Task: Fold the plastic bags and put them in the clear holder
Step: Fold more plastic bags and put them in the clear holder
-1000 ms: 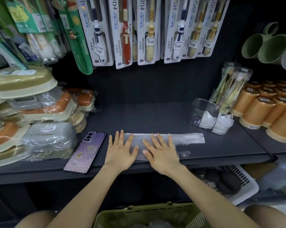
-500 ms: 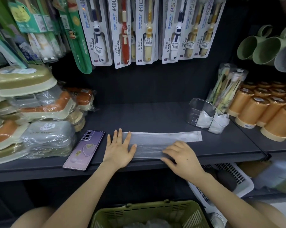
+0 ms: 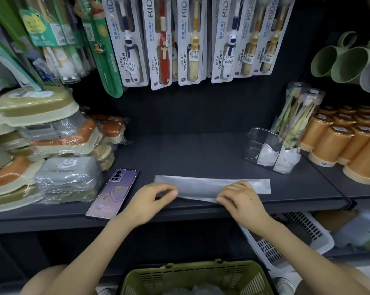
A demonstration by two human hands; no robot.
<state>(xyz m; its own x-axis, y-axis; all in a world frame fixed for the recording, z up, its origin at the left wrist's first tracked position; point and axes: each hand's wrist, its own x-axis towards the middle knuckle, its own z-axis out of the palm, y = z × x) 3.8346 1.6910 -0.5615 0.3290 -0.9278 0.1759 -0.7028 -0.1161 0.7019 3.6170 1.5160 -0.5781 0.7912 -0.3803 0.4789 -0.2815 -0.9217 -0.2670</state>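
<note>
Head view. Midway through a lengthwise fold of the plastic bag [image 3: 201,186], by the look of it. Left hand [image 3: 150,201] curled onto the near-left end, right hand [image 3: 241,201] pinching the near edge toward the right end; both closed on the film. Next, probably: lifting that near edge evenly, laying it over toward the far edge, pressing flat, then folding short enough for the clear holder [image 3: 257,143], far right on the shelf [image 3: 190,154], well apart from the bag. Lies as a long, narrow, translucent grey strip near the shelf's front lip, thin and slippery-looking. In the holder already, white folded bundles [image 3: 265,155].
</note>
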